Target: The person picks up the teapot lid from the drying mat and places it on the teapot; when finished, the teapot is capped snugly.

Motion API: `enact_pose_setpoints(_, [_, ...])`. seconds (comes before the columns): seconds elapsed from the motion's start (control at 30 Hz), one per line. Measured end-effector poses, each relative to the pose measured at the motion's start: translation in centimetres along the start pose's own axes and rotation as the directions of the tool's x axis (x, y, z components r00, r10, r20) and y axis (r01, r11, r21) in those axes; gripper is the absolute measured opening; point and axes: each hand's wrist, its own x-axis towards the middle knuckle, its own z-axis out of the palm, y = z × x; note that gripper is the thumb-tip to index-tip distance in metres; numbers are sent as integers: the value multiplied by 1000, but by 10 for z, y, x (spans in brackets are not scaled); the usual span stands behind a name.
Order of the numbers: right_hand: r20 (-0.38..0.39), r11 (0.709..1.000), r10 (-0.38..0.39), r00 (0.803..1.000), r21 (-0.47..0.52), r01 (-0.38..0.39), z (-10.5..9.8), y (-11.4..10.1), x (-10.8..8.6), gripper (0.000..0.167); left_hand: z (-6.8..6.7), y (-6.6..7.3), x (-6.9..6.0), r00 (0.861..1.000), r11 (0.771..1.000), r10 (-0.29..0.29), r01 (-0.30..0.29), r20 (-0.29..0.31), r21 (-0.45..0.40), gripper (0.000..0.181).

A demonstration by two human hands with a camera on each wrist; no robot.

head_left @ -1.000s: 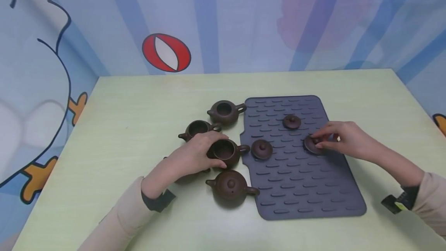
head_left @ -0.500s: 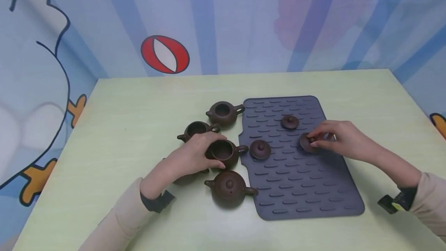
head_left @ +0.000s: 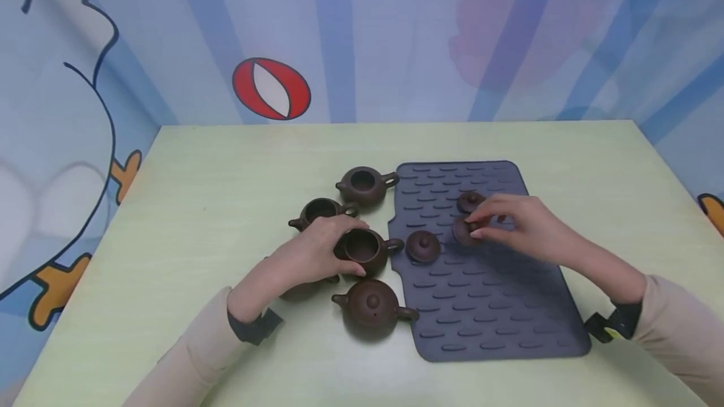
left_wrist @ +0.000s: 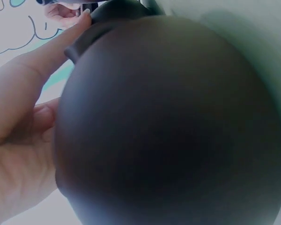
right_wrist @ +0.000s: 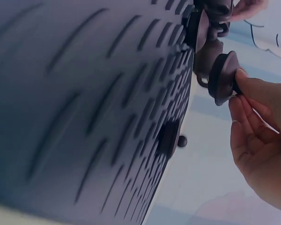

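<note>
My left hand (head_left: 308, 250) grips an open dark-brown teapot (head_left: 364, 250), thumb on its near side and fingers on its far side. Its handle points right. My right hand (head_left: 523, 225) pinches a round lid (head_left: 464, 231) by its knob over the grey mat (head_left: 498, 331). In the right wrist view the held lid (right_wrist: 223, 77) is tilted and apart from the mat. Two other lids lie on the mat, one left lid (head_left: 423, 247) and one far lid (head_left: 469, 200). A big round teapot body (left_wrist: 168, 122) fills the left wrist view, hiding much of the gripped teapot.
Two lidless teapots, a far one (head_left: 363, 187) and a left one (head_left: 319, 209), stand beyond my left hand. A lidded teapot (head_left: 371, 309) stands nearer me. Another teapot (head_left: 302, 292) is mostly hidden under my left hand. A printed backdrop (head_left: 396, 36) rises behind the table.
My right hand has lifted the lid off the mat and carried it left towards the teapots. My left hand keeps its grip on the open teapot in the same place.
</note>
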Motion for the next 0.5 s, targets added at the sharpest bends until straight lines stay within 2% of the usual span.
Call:
enact_pose_setpoints(0.27, [-77, 987, -149, 986, 49, 153, 13, -12, 29, 24, -2, -3, 0, 1000, 1000, -19, 19, 11, 6, 62])
enact_pose_setpoints(0.5, [-42, 970, -207, 977, 123, 211, 14, -25, 48, 23, -1, -5, 2, 999, 1000, -29, 29, 15, 7, 63])
